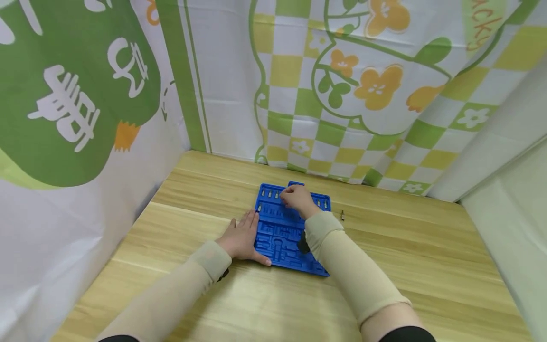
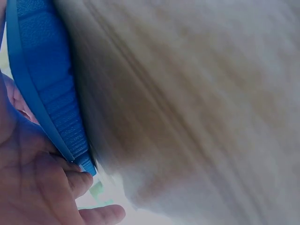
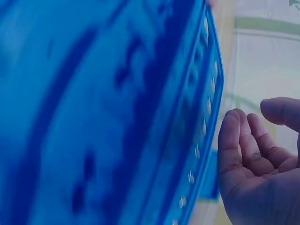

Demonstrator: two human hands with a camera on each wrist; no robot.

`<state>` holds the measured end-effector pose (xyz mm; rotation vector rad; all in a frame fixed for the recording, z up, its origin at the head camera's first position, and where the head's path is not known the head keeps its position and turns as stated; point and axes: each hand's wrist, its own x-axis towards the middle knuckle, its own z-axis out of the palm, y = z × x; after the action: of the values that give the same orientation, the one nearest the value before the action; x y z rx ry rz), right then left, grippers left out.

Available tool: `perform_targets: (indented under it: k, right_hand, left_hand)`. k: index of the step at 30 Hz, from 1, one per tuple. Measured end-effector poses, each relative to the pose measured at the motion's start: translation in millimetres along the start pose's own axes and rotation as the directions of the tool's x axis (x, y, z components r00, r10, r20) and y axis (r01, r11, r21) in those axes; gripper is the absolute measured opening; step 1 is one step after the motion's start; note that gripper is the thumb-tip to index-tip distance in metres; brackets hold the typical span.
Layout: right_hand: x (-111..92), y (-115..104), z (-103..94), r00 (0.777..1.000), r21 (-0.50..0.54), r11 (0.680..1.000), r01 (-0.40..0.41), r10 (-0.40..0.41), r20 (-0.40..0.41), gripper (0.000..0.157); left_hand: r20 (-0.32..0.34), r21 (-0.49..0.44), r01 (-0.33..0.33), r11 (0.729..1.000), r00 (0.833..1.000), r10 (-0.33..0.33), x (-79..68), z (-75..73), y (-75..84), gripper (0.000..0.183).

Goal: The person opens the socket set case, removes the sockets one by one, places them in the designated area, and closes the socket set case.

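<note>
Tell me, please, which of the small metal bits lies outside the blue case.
The bit on the wooden table, just right of the blue case; the other visible bits sit inside it.

Curtained booth; printed cloth (image 1: 325, 102) borders wooden table (image 1: 427, 266)

Only readable bit: orange lettering (image 1: 484, 28) on the patterned cloth (image 1: 226, 85), top right of the head view, "acky" or maybe "ucky". White characters (image 1: 60, 107) on the green print (image 1: 25, 137), upper left? Can't make 'em out.

left hand (image 1: 241, 240): fingers extended, thumb spread | right hand (image 1: 297, 197): fingers bent, thumb apart | forearms (image 1: 354, 266): angled inward
</note>
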<state>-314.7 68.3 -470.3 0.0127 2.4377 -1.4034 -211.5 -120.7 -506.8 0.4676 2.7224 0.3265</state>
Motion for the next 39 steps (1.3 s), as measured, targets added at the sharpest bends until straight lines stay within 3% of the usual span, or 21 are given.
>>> perform_targets:
  k: [5,11,20,24,28,30,35,39]
  right_hand:
    - [1.2,-6.8,25.5,0.999,0.042,0.999,-0.030,0.029,0.028,0.027]
    - [4.3,-11.8,42.6,0.998,0.051,0.997,-0.051,0.049,0.039,0.028]
    - [11.9,-15.5,54.3,0.998,-0.077,0.995,-0.058,0.059,0.016,0.022]
    - [17.8,-16.8,56.0,0.991,0.033,0.992,-0.125,0.123,0.044,0.021]
    - [21.0,-14.7,51.4,0.976,0.201,0.956,-0.212,0.196,0.095,0.024]
    - [21.8,-13.1,49.7,0.971,0.233,0.945,-0.229,0.206,0.122,0.027]
    - [19.4,-10.3,49.3,0.975,0.182,0.965,-0.187,0.160,0.156,0.028]
    - [16.3,-7.9,53.3,0.989,0.091,0.990,-0.108,0.097,0.115,0.024]
  left_hand:
    - [-0.001,0.000,-0.005,1.000,1.000,0.005,-3.0,-3.1,1.0,0.145]
    - [0.016,-0.005,-0.001,1.000,1.000,0.001,0.2,0.2,0.6,0.144]
    - [0.008,-0.015,-0.019,1.000,1.000,0.019,-1.6,-0.8,0.7,0.143]
    - [0.003,-0.018,-0.024,1.000,1.000,0.024,-2.4,-2.3,-1.7,0.143]
    - [0.004,-0.022,-0.024,0.999,1.000,0.024,-2.8,-4.5,-1.9,0.145]
    - [0.006,-0.021,-0.021,1.000,1.000,0.022,-2.7,-4.5,-2.3,0.146]
    - [0.018,-0.025,-0.012,1.000,1.000,0.012,-2.2,-3.8,-1.6,0.145]
    - [0.025,-0.025,-0.012,1.000,1.000,0.012,-1.2,-3.4,-0.6,0.144]
